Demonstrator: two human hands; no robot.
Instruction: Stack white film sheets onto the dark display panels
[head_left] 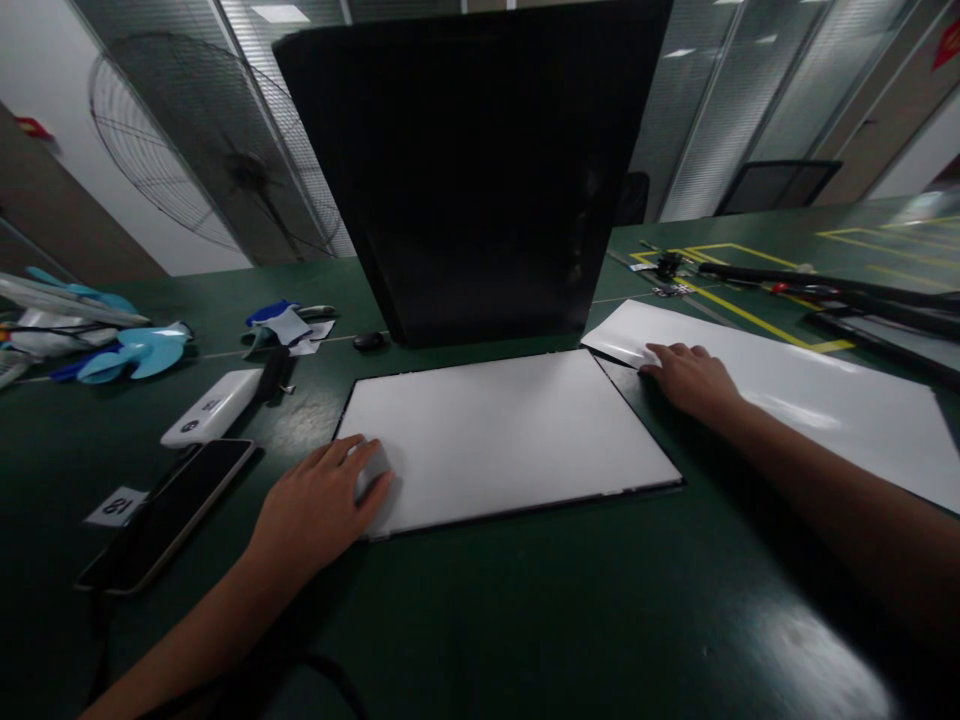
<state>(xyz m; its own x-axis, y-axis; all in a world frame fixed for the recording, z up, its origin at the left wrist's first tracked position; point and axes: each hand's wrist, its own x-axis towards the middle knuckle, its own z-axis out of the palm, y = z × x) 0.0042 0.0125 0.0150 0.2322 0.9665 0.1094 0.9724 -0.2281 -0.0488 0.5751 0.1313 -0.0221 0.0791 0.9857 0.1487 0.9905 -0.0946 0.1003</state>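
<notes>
A person's left hand (319, 505) lies spread, holding nothing, on the panel's (510, 435) 7 o'clock corner, mid-worktop (525, 620). The right hand (690, 378), flat, presses the sheet (810, 400) at 2 o'clock. Apparently steadying both; lifting calls for an edge grip.

hands (322, 505) on white panel (502, 435), green table (525, 620)

Panel (510, 435): matt white face, smooth, thin dark edge. Sheet (810, 400): white, glossy, glare streaks, looks like plastic film or coated paper. Bench (525, 620): dark green, smooth mat with soft sheen. Phone (176, 510): glossy black glass. Screen (472, 170): black, dull.
</notes>
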